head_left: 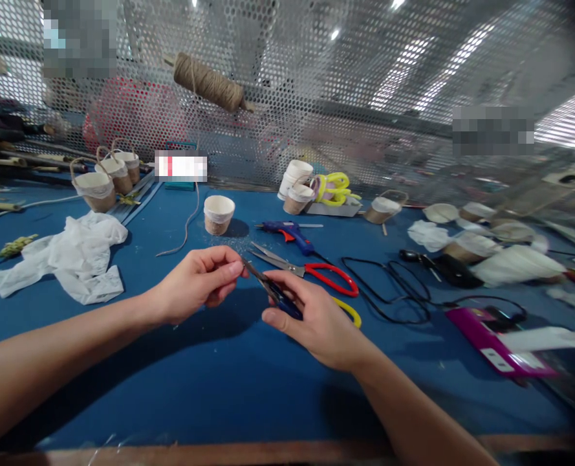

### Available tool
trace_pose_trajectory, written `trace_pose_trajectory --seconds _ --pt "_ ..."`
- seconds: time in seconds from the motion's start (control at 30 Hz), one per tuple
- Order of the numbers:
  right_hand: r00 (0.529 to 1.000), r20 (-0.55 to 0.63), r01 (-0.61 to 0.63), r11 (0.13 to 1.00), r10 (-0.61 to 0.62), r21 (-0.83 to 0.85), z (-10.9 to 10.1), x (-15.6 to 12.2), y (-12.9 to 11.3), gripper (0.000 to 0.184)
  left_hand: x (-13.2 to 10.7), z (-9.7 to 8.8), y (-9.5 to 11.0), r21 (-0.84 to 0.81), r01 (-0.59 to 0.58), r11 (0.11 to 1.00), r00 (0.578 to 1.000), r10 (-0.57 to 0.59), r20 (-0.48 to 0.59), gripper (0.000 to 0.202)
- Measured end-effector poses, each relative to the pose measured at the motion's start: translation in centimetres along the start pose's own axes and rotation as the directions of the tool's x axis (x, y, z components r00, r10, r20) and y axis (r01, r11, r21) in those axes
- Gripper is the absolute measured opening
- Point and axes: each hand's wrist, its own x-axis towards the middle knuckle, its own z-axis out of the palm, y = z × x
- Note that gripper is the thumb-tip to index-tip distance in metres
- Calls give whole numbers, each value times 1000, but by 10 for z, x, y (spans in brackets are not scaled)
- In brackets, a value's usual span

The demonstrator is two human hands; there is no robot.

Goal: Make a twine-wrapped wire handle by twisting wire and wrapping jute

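My right hand is closed round a small tool with dark blades and dark-blue handles, which looks like thread snips. The blades point up and left toward my left hand. Thumb and forefinger of that hand are pinched together at the blade tips; whatever lies between them is too small to make out. Just beyond my right hand lie red-handled scissors, with a yellow handle loop partly hidden by the hand. A small pot with a white rim stands beyond my fingers.
A blue glue gun lies past the scissors, its black cord looping right. White lace cloth and handled pots are at left. Twine hangs on the mesh. A purple box sits at right among blurred pots.
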Motion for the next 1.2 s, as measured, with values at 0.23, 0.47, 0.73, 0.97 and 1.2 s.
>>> trace_pose_trajectory --seconds 0.23,0.47,0.73,0.97,1.2 --pt "999 39 42 986 -36 -163 -10 2 -4 47 1 -5 1 -302 257 918 942 -168 290 18" --pt "999 -38 -20 997 17 -75 -3 3 -3 37 1 3 -2 393 -72 917 994 96 -43 18" --pt "1000 -5 -19 999 19 -40 -7 1 -3 40 -3 0 1 218 14 976 999 -23 40 27" --pt "987 139 -97 991 84 90 -11 0 -2 37 0 -4 3 -148 216 965 954 -176 244 25" --pt "990 -9 -139 986 140 89 -11 5 2 46 6 -14 0 -109 271 956 938 -237 255 30"
